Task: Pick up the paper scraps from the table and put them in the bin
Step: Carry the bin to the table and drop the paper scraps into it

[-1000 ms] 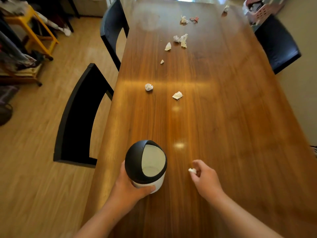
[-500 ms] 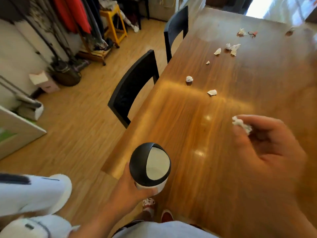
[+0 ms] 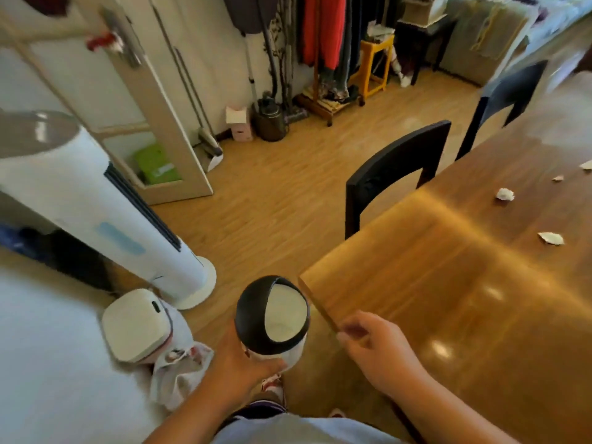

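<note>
My left hand (image 3: 243,366) grips a small white bin (image 3: 272,318) with a black domed lid, held in the air just off the near left corner of the wooden table (image 3: 448,283). The lid's opening faces up and to the right. My right hand (image 3: 378,354) hovers just right of the bin, fingers pinched together on a small pale bit that is blurred. Loose scraps lie on the table at the right: a crumpled ball (image 3: 505,194), a flat piece (image 3: 551,238) and a tiny bit (image 3: 557,178).
Two black chairs (image 3: 394,168) (image 3: 509,88) stand along the table's left side. A white tower fan (image 3: 96,200) and a white floor bin (image 3: 134,325) with a bag are at the left. Clothes, a yellow stool (image 3: 374,65) and a kettle stand at the back.
The view has swung left and the bin now hangs off the table's corner. My right hand has come down from over the table to just beside the bin's opening.
</note>
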